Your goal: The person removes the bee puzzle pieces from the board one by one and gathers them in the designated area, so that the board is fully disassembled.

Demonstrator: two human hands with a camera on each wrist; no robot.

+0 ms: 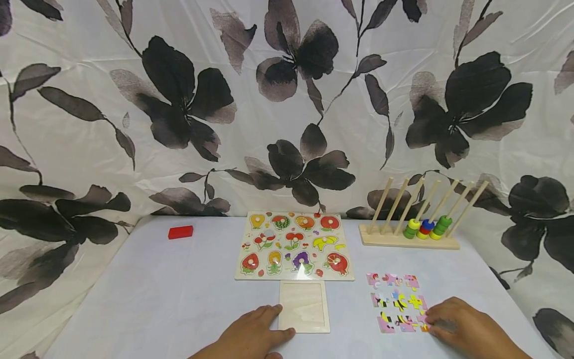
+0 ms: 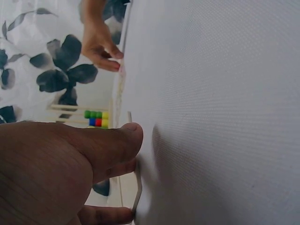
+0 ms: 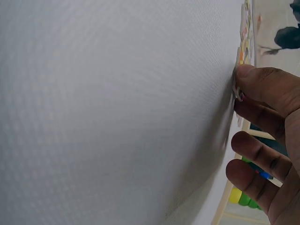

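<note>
My left hand (image 1: 251,331) rests at the left edge of a small square wooden tray (image 1: 304,306). Its thumb and fingers touch the tray's side and lower left corner, and are fairly straight in the left wrist view. To the right, pink and yellow jigsaw pieces (image 1: 399,302) with bee patterns lie in spaced rows. My right hand (image 1: 466,326) pinches a jigsaw piece (image 3: 238,95) between thumb and index finger at the lower right of these rows. Its other fingers are spread apart. The fingertips partly cover that piece.
Behind the tray lies a fruit peg puzzle board (image 1: 294,247). A wooden rod stand (image 1: 409,241) with green, yellow, blue and red rings stands at the back right. A red block (image 1: 181,232) sits at the back left. Floral cloth (image 1: 296,114) hangs behind the white-covered table (image 1: 179,289).
</note>
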